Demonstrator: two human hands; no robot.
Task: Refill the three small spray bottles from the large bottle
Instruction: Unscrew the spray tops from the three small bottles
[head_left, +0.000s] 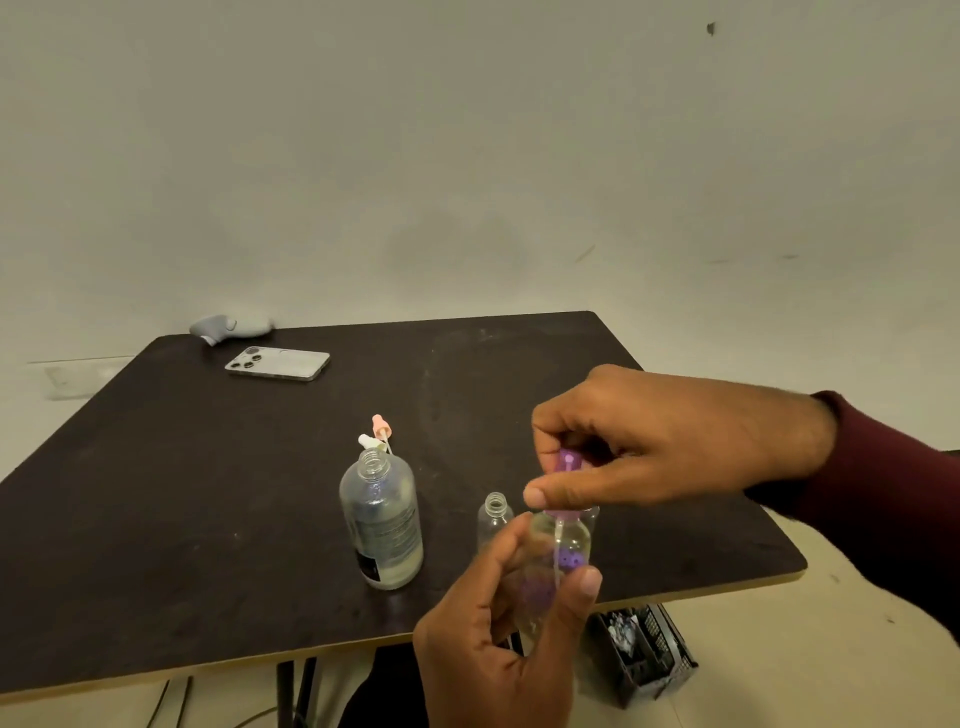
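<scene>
The large clear bottle (382, 519) stands uncapped near the table's front, part full of pale liquid. My left hand (498, 634) grips a small clear spray bottle (563, 545) with purple marks, held above the front edge. My right hand (649, 441) pinches that bottle's purple spray cap (566, 462) at its neck, the dip tube inside the bottle. Another small clear bottle (495, 519) stands open just behind my left fingers. A third small bottle is mostly hidden behind the held one. A pink spray cap (380, 427) and a white spray cap (370, 442) lie behind the large bottle.
A phone (278, 364) lies face down at the back left of the dark table (156, 493), with a grey device (228, 327) at the back edge. A black crate (644, 654) sits on the floor under the table's right front corner.
</scene>
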